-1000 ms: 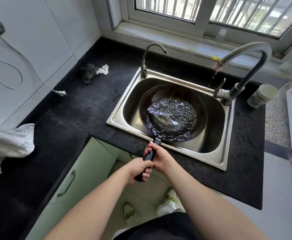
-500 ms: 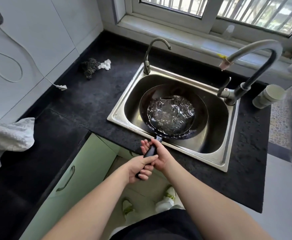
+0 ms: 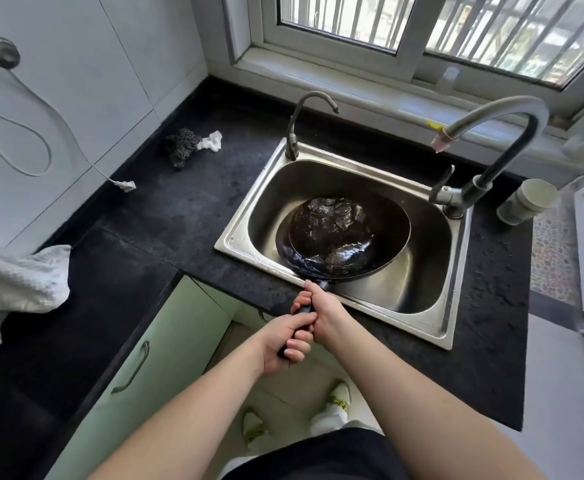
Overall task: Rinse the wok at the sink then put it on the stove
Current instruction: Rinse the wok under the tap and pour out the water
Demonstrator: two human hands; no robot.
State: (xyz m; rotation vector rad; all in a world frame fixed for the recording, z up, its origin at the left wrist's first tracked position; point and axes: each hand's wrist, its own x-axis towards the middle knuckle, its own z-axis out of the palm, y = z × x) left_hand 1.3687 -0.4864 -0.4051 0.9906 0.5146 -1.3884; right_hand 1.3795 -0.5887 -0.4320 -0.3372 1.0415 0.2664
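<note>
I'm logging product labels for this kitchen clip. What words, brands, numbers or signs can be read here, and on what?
None can be read.
The wok, sink and large faucet show no lettering.
The white cup looks plain.
The bottle on the windowsill is too blurred to tell.

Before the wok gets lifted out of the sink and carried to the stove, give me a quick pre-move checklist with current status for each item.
1. Grip: left hand and right hand both wrap the wok handle. Ok.
2. Tap off: no stream shows from the large faucet. Ok.
3. Wok emptied: rinse water sits pooled in the wok. Not ok.
4. Tilt for pouring: the wok leans in the sink, water gathered on its far side. Ok.
5. Lift path: the small faucet stands clear at the back left corner. Ok.
6. Stove ready: not in view. Cannot tell.
</note>
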